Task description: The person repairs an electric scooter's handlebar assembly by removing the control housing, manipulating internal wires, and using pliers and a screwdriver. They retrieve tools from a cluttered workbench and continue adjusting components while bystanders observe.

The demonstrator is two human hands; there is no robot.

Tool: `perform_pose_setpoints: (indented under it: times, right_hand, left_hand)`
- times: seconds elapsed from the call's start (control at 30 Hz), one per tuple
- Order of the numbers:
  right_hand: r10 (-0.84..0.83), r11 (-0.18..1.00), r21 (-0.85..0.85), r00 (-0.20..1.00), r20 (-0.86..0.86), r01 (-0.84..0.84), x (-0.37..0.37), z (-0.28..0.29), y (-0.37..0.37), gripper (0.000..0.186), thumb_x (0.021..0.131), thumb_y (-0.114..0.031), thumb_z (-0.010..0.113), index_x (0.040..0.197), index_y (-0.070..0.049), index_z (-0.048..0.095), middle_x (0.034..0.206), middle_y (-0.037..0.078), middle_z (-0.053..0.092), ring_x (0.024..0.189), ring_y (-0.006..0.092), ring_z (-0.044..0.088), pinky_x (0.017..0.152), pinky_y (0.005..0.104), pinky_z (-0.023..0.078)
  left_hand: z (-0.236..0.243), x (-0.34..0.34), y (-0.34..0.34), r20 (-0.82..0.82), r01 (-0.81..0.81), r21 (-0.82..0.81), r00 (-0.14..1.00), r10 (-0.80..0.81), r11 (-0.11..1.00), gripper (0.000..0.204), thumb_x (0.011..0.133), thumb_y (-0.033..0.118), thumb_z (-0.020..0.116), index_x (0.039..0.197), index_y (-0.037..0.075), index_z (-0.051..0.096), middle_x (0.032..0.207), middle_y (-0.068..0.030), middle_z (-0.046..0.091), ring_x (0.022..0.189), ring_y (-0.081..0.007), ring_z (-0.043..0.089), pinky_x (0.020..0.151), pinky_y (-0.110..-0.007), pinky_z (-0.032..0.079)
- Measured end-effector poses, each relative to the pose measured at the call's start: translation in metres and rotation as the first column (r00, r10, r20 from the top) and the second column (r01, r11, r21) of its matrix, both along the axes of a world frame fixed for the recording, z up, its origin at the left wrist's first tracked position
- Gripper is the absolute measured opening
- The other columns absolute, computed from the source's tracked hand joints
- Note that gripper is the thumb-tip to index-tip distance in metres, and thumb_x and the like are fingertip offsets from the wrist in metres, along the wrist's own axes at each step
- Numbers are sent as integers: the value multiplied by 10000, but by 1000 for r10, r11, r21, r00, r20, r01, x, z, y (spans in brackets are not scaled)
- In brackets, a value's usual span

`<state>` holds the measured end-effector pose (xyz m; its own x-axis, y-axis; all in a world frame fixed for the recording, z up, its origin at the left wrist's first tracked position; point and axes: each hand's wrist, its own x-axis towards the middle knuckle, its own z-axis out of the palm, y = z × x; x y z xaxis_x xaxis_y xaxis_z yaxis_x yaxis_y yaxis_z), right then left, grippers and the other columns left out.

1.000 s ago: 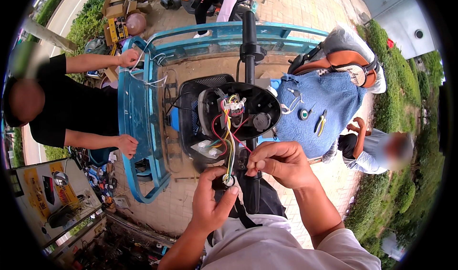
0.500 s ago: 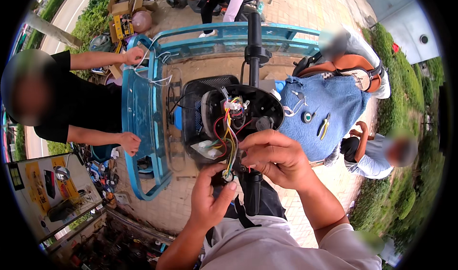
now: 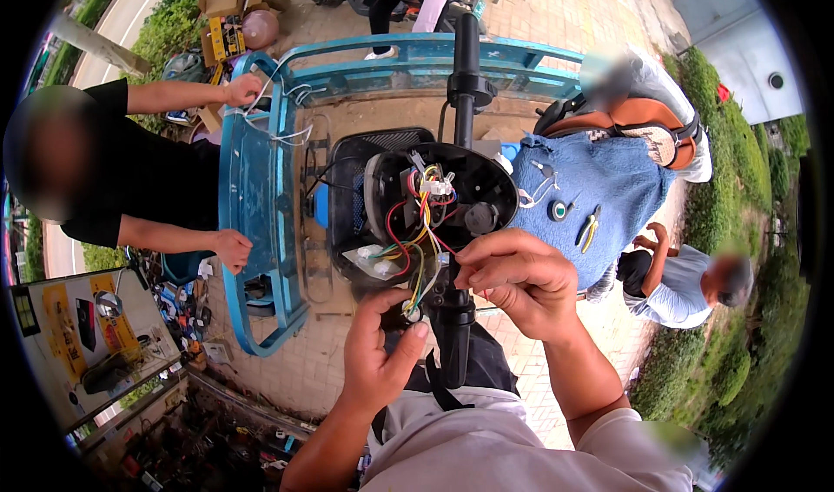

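Note:
My left hand [image 3: 375,349] is closed, thumb and forefinger gripping a small round part [image 3: 412,313] with several thin wires running into it. My right hand [image 3: 528,285] pinches a thin red wire [image 3: 445,245] beside the handlebar grip [image 3: 455,353]. Between and beyond my hands lies the opened black headlight housing [image 3: 497,175] of a two-wheeler. Yellow, red and green wires [image 3: 423,218] spill from it, with a white connector [image 3: 439,185] among them. The handlebar [image 3: 465,114] crosses the housing. My fingers hide the ends of the wires.
A black basket [image 3: 343,157] sits in front of the housing. A blue metal cart frame [image 3: 291,231] stands beyond, with a person in black at its left. On a blue cloth [image 3: 556,240] at right lie pliers [image 3: 590,229], a key [image 3: 542,169] and a round part. Other people are near.
My right hand has moved a little right, away from my left, drawing the red wire out straighter. My left hand keeps hold of the round part. The view has shifted slightly.

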<state>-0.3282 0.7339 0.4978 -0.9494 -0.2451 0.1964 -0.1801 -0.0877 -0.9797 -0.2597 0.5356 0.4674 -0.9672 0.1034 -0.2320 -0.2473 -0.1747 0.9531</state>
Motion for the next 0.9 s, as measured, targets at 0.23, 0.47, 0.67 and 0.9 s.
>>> perform_pose_setpoints:
  times: [0.23, 0.47, 0.67, 0.9]
  right_hand:
    - [89, 986, 147, 990, -108, -72, -1, 6, 0, 95, 834, 10, 696, 923, -23, 704, 1012, 115, 683, 864, 212, 670, 717, 299, 534]
    - [57, 994, 99, 994, -92, -48, -2, 2, 4, 99, 819, 32, 712, 909, 39, 672, 915, 180, 675, 790, 225, 691, 655, 301, 571]
    - [83, 973, 224, 988, -132, -52, 2, 9, 4, 180, 793, 49, 699, 961, -14, 679, 964, 119, 652, 856, 244, 655, 722, 328, 529]
    - [185, 850, 526, 915, -359, 34, 8, 11, -19, 252, 704, 31, 734, 943, -23, 675, 932, 105, 610, 763, 259, 636, 631, 336, 524]
  left_hand:
    - [0, 1, 2, -28, 2, 4, 1000, -2, 1000, 364, 889, 37, 652, 1211, -34, 498, 1096, -75, 531, 957, -118, 540, 856, -255, 440]
    - [-4, 1, 0, -92, 19, -25, 996, -21, 1000, 360, 884, 29, 657, 1205, -34, 506, 1110, -84, 519, 954, -125, 533, 836, -254, 446]
    - [-6, 4, -2, -78, 0, 16, 997, 1, 1000, 379, 884, 22, 662, 1222, -42, 503, 1128, -90, 520, 964, -130, 537, 844, -262, 452]
    - [-1, 0, -3, -160, 8, -31, 987, -13, 999, 395, 876, 2, 662, 1233, -55, 504, 1159, -99, 509, 995, -149, 541, 877, -264, 441]
